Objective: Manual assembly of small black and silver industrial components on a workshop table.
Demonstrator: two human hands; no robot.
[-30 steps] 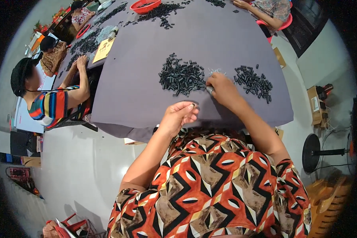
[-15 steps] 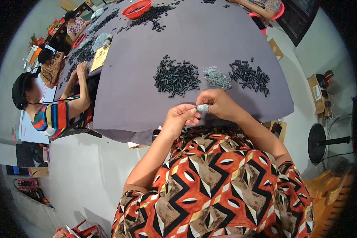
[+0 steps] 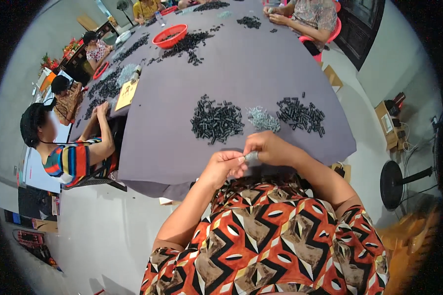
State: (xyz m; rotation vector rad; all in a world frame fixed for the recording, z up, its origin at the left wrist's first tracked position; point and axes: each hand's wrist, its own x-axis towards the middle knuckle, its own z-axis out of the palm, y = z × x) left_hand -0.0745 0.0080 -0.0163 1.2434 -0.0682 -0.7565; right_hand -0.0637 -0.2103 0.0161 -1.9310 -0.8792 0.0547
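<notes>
Close to the table's near edge, my left hand (image 3: 225, 166) and my right hand (image 3: 269, 147) meet with fingertips pinched together. Something small sits between the left thumb and fingers, too small to name. A silvery-grey covering or piece (image 3: 251, 156) shows at the right fingertips; whether it is worn or held cannot be made out. Just beyond my hands lies a pile of small light-grey pieces (image 3: 264, 119). Heaps of short black cylindrical pieces flank it, one on the left (image 3: 216, 119) and one on the right (image 3: 300, 114).
The grey-covered table (image 3: 167, 113) stretches away from me. A red basket (image 3: 170, 36) of black pieces stands farther off, beside a yellow card (image 3: 126, 94). Along the left sits a co-worker in a striped shirt (image 3: 75, 157); others sit beyond. A black fan (image 3: 392, 184) stands at right.
My view has tilted up, so the table and piles appear lower and more people show at the far end. Both hands remain together in a pinch.
</notes>
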